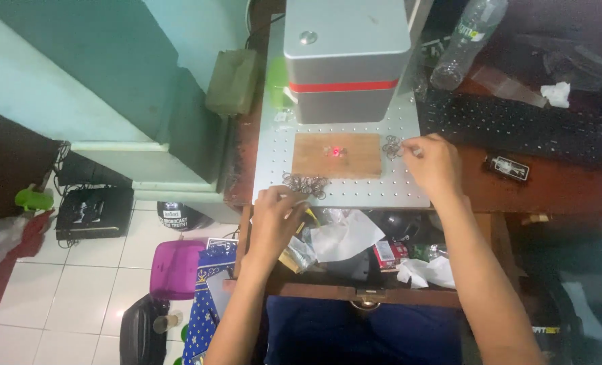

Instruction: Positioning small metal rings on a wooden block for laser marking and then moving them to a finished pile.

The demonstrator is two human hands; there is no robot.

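Head view. Grey perforated metal work plate [355, 192] on a brown desk, with a grey box-shaped machine with a red stripe [345, 57] at its far edge. One rectangular wooden board [337, 155] lies mid-plate; a small red light dot [335, 151] sits at its centre, beside something tiny I cannot make out.

Two heaps of small metal rings: one at the near-left corner of the board [306, 182], one just off its right end [391, 147]. Individual rings too small and tangled to count.

Left hand [277, 216] at the near edge of the plate, fingers curled and touching the near-left heap; whether they pinch a ring, cannot tell. Right hand [435, 164] right of the board, fingertips drawn together at the right heap, seemingly pinching a ring — not certain.

Judgement: ring-handling stage, between heaps and board. Any next placement calls for a fine pinch and setting down exactly at the red dot.

Also: one clear plastic bottle [467, 40] far right, one black keyboard [524, 128].
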